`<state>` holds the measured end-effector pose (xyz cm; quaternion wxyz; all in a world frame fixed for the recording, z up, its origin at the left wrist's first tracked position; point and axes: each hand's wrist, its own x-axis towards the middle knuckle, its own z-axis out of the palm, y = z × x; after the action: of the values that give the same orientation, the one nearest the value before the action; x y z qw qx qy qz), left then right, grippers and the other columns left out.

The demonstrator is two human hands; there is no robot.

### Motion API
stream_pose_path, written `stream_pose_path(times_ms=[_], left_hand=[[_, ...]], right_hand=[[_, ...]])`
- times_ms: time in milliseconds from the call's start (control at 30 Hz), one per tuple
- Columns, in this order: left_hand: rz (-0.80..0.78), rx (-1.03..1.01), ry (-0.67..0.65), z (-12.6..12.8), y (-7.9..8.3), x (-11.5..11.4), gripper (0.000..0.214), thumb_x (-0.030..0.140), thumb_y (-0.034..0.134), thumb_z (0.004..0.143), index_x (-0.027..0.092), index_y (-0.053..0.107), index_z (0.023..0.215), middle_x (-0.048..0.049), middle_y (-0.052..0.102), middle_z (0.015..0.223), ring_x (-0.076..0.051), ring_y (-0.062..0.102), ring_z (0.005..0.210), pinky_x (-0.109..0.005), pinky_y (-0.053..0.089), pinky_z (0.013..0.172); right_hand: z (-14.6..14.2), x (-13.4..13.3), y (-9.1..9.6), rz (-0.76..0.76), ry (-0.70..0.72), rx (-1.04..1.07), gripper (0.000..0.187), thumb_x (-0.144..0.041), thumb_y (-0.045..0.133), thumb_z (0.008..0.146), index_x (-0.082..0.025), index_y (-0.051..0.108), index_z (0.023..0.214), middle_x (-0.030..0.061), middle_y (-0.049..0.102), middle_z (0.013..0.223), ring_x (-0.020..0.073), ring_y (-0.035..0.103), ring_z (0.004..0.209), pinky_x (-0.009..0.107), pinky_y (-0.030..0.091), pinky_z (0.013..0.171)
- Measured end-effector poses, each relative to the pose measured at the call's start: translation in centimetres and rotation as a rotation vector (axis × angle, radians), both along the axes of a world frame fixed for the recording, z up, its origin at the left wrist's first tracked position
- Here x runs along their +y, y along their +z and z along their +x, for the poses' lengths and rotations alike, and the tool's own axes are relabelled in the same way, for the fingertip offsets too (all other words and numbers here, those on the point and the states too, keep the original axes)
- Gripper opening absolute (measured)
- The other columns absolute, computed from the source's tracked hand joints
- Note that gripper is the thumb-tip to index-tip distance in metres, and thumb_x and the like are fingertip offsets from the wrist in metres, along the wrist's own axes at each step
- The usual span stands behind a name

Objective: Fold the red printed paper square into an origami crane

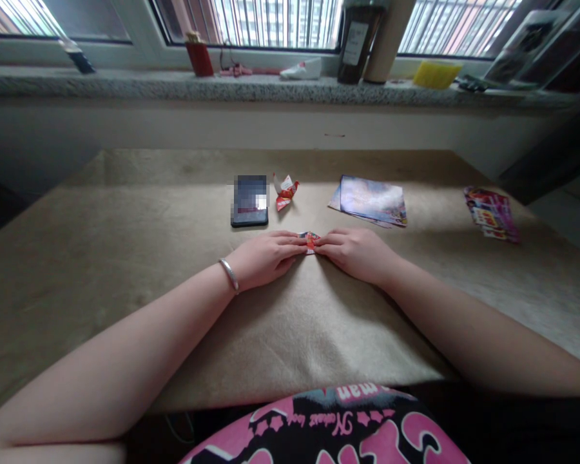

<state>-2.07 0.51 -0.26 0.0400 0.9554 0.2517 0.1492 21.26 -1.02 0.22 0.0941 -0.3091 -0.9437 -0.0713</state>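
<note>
- The small folded paper (pixel 310 243) is in the middle of the frame, flat and low on the worktop (pixel 299 348). I see red and white on it.
- It sits right between my two hands, at my fingertips. My left hand (pixel 270 259) comes in from its left and my right hand (pixel 355 252) from its right. Both touch it, so neither one is nearer.
- My fingertips cover both its ends, so I can't tell which way its long side goes. The bit I can see makes a little bridge from one hand to the other.
- On each hand my fingers are nearly straight and close together, with just a narrow gap between the two hands. The tips rest on the paper. My thumbs are partly hidden, so I can't tell if I pinch it or only press it down.
- I have a silver bangle (pixel 229 275) on my left wrist.
- Just above the middle of the frame is a red and white folded paper shape (pixel 286 193) with pointy bits. It is just beside the phone (pixel 250 203), and nearer my left hand.
- Some shiny picture sheets (pixel 374 198) lie right of the middle, above my right hand. Pink cards (pixel 492 214) lie far to the right.
</note>
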Motion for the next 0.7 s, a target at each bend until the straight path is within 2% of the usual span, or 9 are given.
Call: stream_pose_path(times_ms=[233, 433, 700], left_hand=[[0.015, -0.002, -0.005, 0.0, 0.2, -0.1, 0.034, 0.015, 0.044, 0.088, 0.020, 0.059, 0.119, -0.0051, 0.059, 0.125, -0.016, 0.056, 0.114, -0.034, 0.046, 0.101], [0.026, 0.004, 0.051, 0.0, 0.4, -0.4, 0.028, 0.018, 0.047, 0.087, 0.019, 0.065, 0.108, -0.0069, 0.063, 0.118, -0.019, 0.059, 0.108, -0.036, 0.049, 0.095], [0.040, -0.030, 0.081, -0.3, 0.4, -0.2, 0.027, 0.017, 0.047, 0.085, 0.019, 0.067, 0.104, -0.0061, 0.064, 0.115, -0.017, 0.062, 0.102, -0.032, 0.052, 0.090]], right_hand=[[0.6, 0.0, 0.5, -0.014, -0.082, -0.029, 0.026, -0.021, 0.045, 0.090, -0.022, 0.070, 0.097, 0.0052, 0.069, 0.092, 0.0147, 0.060, 0.079, 0.026, 0.039, 0.067], [1.2, 0.1, 1.2, -0.036, -0.096, -0.075, 0.024, -0.017, 0.045, 0.089, -0.020, 0.069, 0.093, 0.0047, 0.067, 0.088, 0.0146, 0.058, 0.077, 0.026, 0.036, 0.064], [1.7, 0.0, 1.5, -0.017, -0.159, -0.109, 0.021, -0.017, 0.048, 0.085, -0.021, 0.068, 0.084, 0.0034, 0.067, 0.084, 0.0144, 0.057, 0.073, 0.027, 0.032, 0.060]])
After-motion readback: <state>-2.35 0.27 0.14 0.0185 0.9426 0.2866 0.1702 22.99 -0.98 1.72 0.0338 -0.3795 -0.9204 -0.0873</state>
